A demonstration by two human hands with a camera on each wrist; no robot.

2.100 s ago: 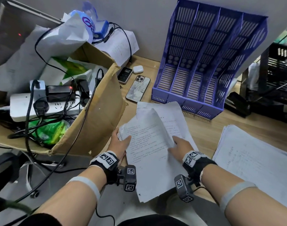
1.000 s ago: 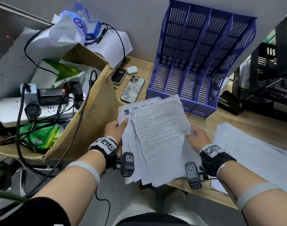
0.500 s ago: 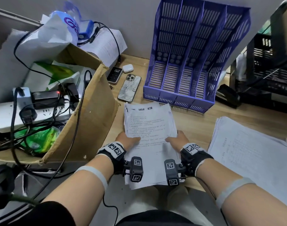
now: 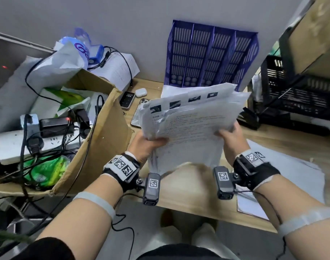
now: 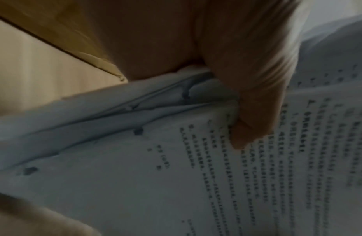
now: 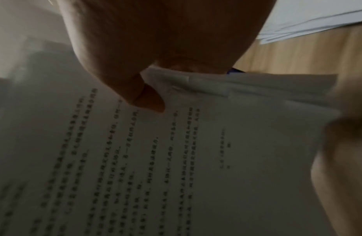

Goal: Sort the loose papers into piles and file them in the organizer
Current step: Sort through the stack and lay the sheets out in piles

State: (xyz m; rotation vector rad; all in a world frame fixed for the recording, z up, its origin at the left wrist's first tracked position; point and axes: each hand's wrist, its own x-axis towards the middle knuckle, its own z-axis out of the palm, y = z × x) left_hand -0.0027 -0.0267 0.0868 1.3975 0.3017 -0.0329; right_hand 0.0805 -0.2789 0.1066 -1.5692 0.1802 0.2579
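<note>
I hold a stack of printed papers (image 4: 190,124) up off the desk, tilted toward the blue organizer (image 4: 211,57) at the back wall. My left hand (image 4: 147,145) grips the stack's left edge, thumb on top. The right hand (image 4: 230,136) grips its right edge. In the left wrist view the thumb (image 5: 254,111) presses on the papers (image 5: 176,175); the right wrist view shows the thumb (image 6: 143,95) on the printed sheet (image 6: 176,159). The organizer's slots hold nothing that I can see; the stack hides their lower part.
An open cardboard box (image 4: 104,132) full of a power strip, cables and bags stands at the left. Two phones (image 4: 127,100) and an earbud case (image 4: 141,92) lie behind the stack. Another paper pile (image 4: 291,177) lies on the desk (image 4: 284,143) at right, dark crates beyond.
The loose sheets were squared into one stack on the desk, and now both hands have lifted it up and forward toward the organizer.
</note>
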